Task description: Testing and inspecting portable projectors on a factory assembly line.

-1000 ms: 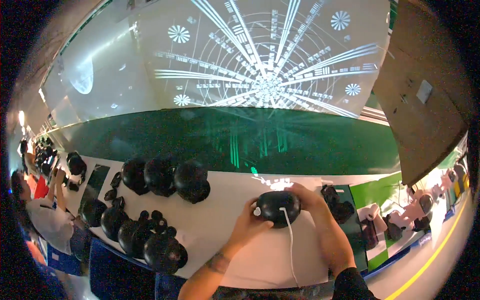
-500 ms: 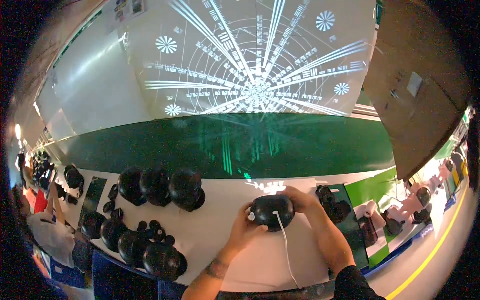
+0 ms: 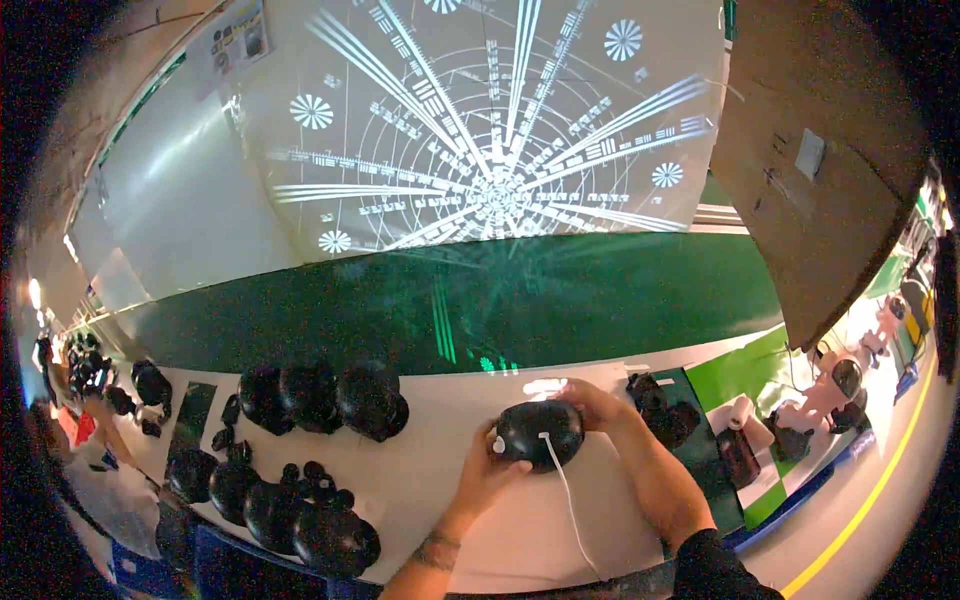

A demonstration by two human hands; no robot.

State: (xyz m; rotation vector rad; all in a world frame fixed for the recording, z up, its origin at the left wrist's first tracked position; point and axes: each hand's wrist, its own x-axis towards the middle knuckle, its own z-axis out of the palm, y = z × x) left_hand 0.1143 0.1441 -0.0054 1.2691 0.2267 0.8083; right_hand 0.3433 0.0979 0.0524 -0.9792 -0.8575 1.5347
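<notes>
Between my two hands is a black, rounded projector (image 3: 540, 437), with a white cable (image 3: 572, 515) plugged into its near side and running to the table's front edge. My left hand (image 3: 484, 468) wraps round its left end, beside a small white round part. At its far right side, my right hand (image 3: 597, 404) is closed on it, the fingertips partly hidden behind the body. Bright light glows on the table just past the projector. A white test pattern of rays, rings and small wheels shows on the pale screen (image 3: 262, 75) ahead.
Several similar black rounded devices (image 3: 338, 538) stand in two rows on the white table (image 3: 430, 480) to my left. A green surface (image 3: 600, 290) spans between table and screen. A brown board (image 3: 810, 240) hangs at right. Beyond the dark green mat (image 3: 712, 465) are pink-white devices (image 3: 835, 375).
The whole view has shifted a little, and the pattern appears slightly further left and lower. Both hands keep their hold on the projector, and the glow beyond it has changed shape.
</notes>
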